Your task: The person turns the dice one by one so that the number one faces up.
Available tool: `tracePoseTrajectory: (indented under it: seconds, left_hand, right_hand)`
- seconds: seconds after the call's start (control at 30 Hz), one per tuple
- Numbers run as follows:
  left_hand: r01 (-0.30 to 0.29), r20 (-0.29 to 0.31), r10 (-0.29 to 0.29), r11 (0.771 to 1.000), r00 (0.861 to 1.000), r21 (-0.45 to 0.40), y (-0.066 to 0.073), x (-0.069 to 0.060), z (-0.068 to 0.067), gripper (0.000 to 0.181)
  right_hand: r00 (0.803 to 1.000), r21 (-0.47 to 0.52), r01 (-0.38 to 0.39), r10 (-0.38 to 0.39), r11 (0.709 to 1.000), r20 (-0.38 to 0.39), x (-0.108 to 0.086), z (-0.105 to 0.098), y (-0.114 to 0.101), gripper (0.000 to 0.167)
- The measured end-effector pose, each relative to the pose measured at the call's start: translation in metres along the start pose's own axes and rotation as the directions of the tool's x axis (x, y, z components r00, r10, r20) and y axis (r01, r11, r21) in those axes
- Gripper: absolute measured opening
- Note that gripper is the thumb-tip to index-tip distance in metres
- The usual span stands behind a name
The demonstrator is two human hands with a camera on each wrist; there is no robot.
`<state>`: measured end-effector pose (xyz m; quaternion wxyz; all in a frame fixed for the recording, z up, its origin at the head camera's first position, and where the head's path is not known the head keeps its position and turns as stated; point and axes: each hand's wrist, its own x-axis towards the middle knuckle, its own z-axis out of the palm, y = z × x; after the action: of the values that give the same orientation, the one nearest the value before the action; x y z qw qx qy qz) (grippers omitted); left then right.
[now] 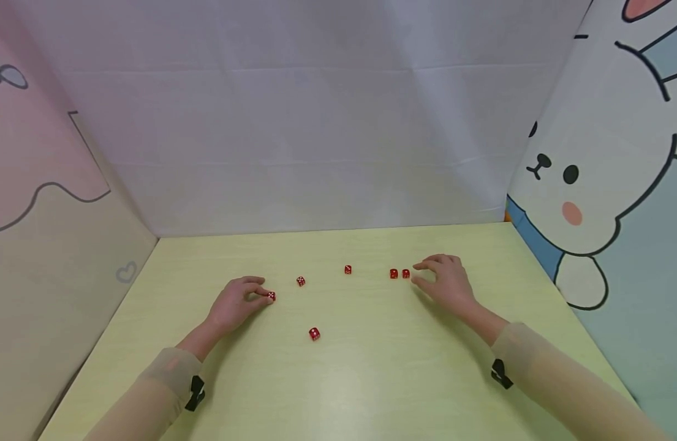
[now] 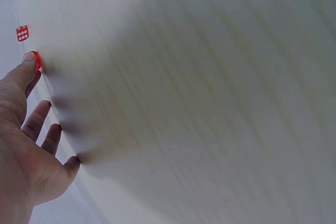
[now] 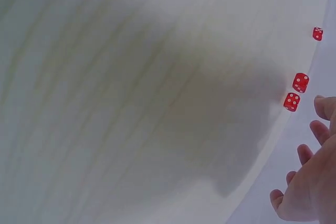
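Note:
On the left part of the table, my left hand [image 1: 240, 304] pinches a red die [image 1: 271, 296] with white pips between thumb and forefinger. That die shows only partly past the fingertip in the left wrist view, close to the tabletop. My right hand [image 1: 445, 282] is just to the right of two red dice, an outer die [image 1: 406, 274] and an inner die [image 1: 394, 274], which sit side by side. Its thumb and fingers are spread and loosely bent, with nothing between them. In the right wrist view a small gap separates the thumb from the nearer die [image 3: 292, 102].
Between the hands lie a red die [image 1: 301, 281] near the left hand, another die [image 1: 347, 269] at the back middle, and a nearer die [image 1: 314, 334] toward the front. A pale wood-grain table [image 1: 360, 392] carries everything. White cloth [image 1: 316, 153] hangs behind it, with printed panels at both sides.

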<state>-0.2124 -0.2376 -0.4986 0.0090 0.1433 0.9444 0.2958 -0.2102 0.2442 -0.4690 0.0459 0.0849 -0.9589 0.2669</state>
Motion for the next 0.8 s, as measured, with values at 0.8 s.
tracePoseTrajectory:
  seconds: [0.8]
  left_hand:
    - [-0.01,-0.003,0.01,1.0,1.0,0.008,0.001,0.0,0.0,0.014]
  right_hand:
    - [0.996,0.02,0.093,-0.093,0.995,-0.004,-0.027,-0.005,-0.018,0.034]
